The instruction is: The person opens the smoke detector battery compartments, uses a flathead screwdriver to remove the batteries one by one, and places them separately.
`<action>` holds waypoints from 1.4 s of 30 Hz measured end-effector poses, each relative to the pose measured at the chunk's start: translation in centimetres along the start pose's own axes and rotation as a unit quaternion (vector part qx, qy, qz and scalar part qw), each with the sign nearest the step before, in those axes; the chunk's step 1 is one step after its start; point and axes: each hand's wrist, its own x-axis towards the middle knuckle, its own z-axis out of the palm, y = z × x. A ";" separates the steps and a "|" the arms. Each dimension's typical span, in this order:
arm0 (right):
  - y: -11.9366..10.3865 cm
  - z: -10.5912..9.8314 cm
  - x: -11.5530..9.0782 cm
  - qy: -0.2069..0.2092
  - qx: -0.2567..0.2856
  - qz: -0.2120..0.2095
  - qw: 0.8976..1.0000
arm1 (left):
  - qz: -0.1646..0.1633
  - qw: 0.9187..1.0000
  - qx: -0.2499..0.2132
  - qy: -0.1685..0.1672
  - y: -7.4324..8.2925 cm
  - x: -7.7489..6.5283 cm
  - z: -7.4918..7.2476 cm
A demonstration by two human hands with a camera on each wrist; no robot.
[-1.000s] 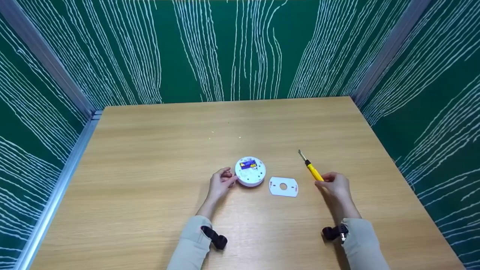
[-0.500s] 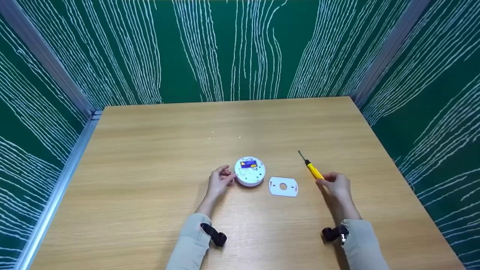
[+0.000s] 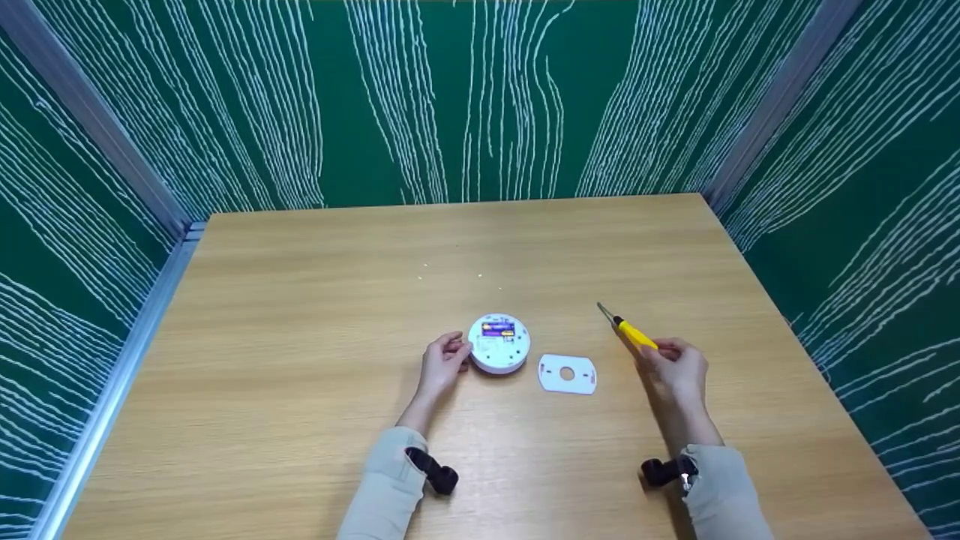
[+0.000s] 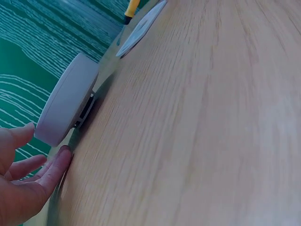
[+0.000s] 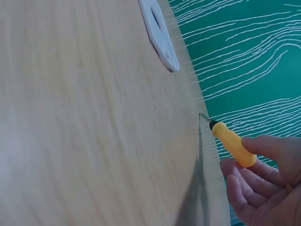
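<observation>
A round white smoke detector [image 3: 499,343] lies on the table with a purple-and-yellow battery showing in its upturned face. My left hand [image 3: 444,361] is at its left edge, thumb against the rim; in the left wrist view the fingers [image 4: 55,165] sit low beside the thick white housing [image 4: 68,101]. My right hand [image 3: 681,369] pinches a yellow-handled screwdriver [image 3: 634,333] by the end of its handle. The metal tip points away and to the left, low over the wood. In the right wrist view, the thumb presses on the yellow handle [image 5: 233,145] while the other fingers curl beneath.
A flat white mounting plate [image 3: 568,374] with a round central hole lies right of the detector, between the hands. Tiny pale specks [image 3: 480,275] dot the wooden table [image 3: 315,300] farther back. Green walls [image 3: 510,97] with white lines surround the table.
My right hand has raised the screwdriver's handle slightly and shifted a little right; its tip has barely moved. The smoke detector has shifted very slightly left and turned a little under my left hand.
</observation>
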 end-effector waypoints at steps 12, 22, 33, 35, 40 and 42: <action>-1.4 0.5 -0.6 0.099 0.132 -0.068 0.984 | -0.044 0.999 -0.029 0.005 3.1 -1.5 0.9; -4.7 0.6 -2.5 0.108 0.173 -0.071 0.976 | -0.028 0.999 -0.037 0.005 2.2 -1.4 1.5; -4.6 1.5 -2.1 0.093 0.167 -0.077 0.979 | -0.027 0.999 -0.044 0.013 3.7 -2.4 1.7; -4.4 1.8 -1.9 0.091 0.163 -0.083 0.979 | -0.025 0.999 -0.042 0.019 2.7 -1.9 1.8; -5.1 1.9 -2.2 0.080 0.164 -0.113 0.977 | -0.027 0.998 -0.037 0.041 1.0 -1.1 2.1; -5.6 1.9 -2.3 0.077 0.170 -0.128 0.974 | -0.027 0.998 -0.037 0.047 1.0 -1.1 2.2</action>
